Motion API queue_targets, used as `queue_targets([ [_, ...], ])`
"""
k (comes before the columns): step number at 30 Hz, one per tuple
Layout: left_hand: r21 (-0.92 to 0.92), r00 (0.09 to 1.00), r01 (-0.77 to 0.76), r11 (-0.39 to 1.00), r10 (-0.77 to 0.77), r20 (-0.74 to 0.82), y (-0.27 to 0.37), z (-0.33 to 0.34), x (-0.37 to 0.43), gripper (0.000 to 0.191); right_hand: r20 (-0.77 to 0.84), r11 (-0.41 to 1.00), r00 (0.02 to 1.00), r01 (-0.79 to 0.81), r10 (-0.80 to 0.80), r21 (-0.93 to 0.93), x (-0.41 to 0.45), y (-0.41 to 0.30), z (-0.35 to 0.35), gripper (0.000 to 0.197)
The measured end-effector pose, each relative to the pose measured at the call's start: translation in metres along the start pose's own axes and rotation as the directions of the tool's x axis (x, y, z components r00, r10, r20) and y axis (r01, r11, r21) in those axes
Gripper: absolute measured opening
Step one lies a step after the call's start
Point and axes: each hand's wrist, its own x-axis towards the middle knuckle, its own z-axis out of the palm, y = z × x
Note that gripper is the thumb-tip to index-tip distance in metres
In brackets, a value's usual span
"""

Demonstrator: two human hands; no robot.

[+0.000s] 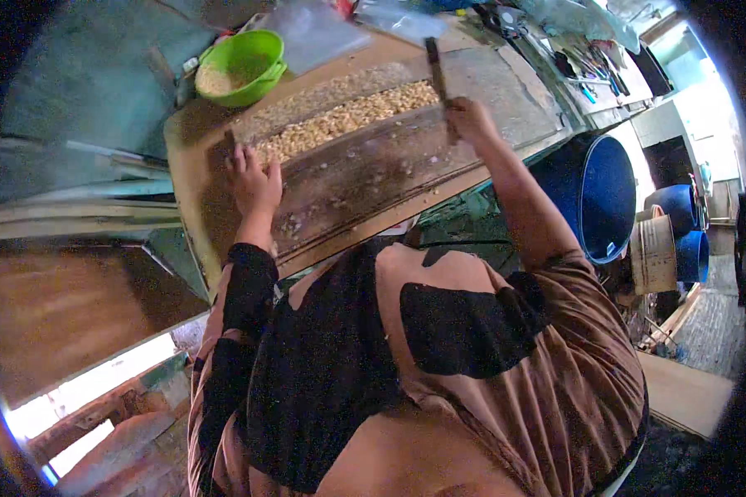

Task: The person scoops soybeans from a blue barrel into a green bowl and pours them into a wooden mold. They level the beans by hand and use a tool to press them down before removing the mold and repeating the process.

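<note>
A long strip of pale, nubbly pieces (354,118), possibly nuts or puffed grain, lies in a straight-sided band on the wooden board (360,168). My left hand (255,183) is at its left end, fingers around a short dark piece (229,138), perhaps wood; the fingers hide most of it. At the right end, my right hand (469,121) grips a long, dark flat bar (434,62), which stands crosswise to the strip. Whether it is a blade or a wooden slat is unclear. Behind the strip runs a flat, crumb-covered band (342,84).
A green plastic basin (248,46) with pale grains stands at the table's back left. Clear plastic sheets (323,31) lie behind the board. Blue barrels (609,199) stand at right, below a side surface with several tools (603,68). Crumbs dot the table's front edge (373,230).
</note>
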Motion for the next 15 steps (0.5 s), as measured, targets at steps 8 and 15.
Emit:
queue_targets([
  [8,0.557,0.969,0.109,0.823,-0.213,0.125,0.068,-0.014,0.009,0.069,-0.126,0.691,0.991,-0.058,-0.048,-0.721,0.088,0.095,-0.057,0.022],
  [15,0.568,0.962,0.153,0.809,-0.254,0.102,0.091,0.006,0.011,0.071,-0.061,0.652,0.968,0.117,-0.243,-0.749,0.096,0.080,-0.027,0.048],
])
